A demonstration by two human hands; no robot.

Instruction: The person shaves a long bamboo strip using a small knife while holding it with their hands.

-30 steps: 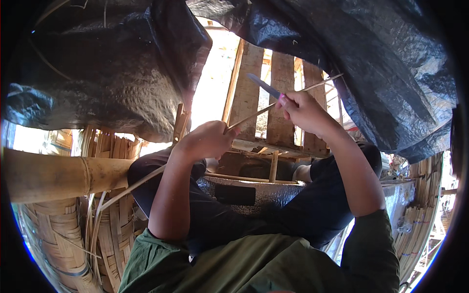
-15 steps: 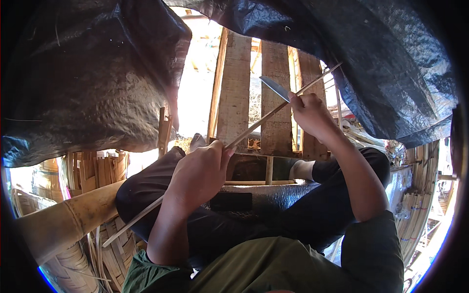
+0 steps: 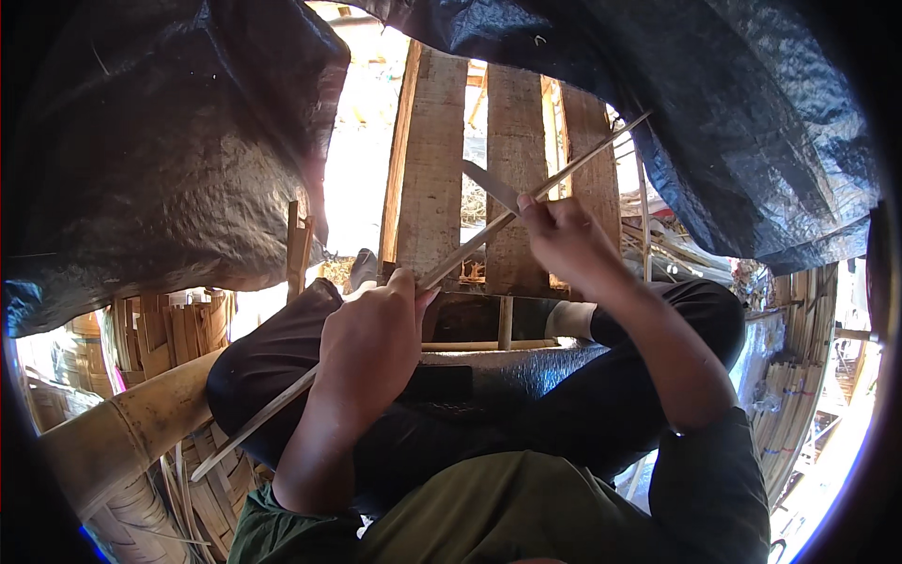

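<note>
Person seated, knees raised, dark trousers, olive shirt. Left hand [image 3: 371, 343] was closed around a long thin bamboo strip [image 3: 470, 252], thumb and fingers pinching it near the middle of its length. The strip ran on a diagonal from lower left, below the left knee, up to the upper right, its tip ending against the black plastic sheet [image 3: 733, 122]. Right hand [image 3: 564, 240] was closed as well, gripping a knife whose grey blade [image 3: 490, 186] stuck out up and to the left; the blade lay against the strip just above the right-hand fingers. The two hands were apart along the strip, left lower, right higher. Behind them stood upright wooden planks [image 3: 432, 160] with bright daylight in the gaps. A second fold of black plastic sheet hung at upper left. A thick bamboo pole [image 3: 122, 437] lay at lower left, with bundles of split bamboo [image 3: 174, 334] behind it and woven bamboo work beneath. More bamboo strips were stacked at the right edge [image 3: 799, 376].
</note>
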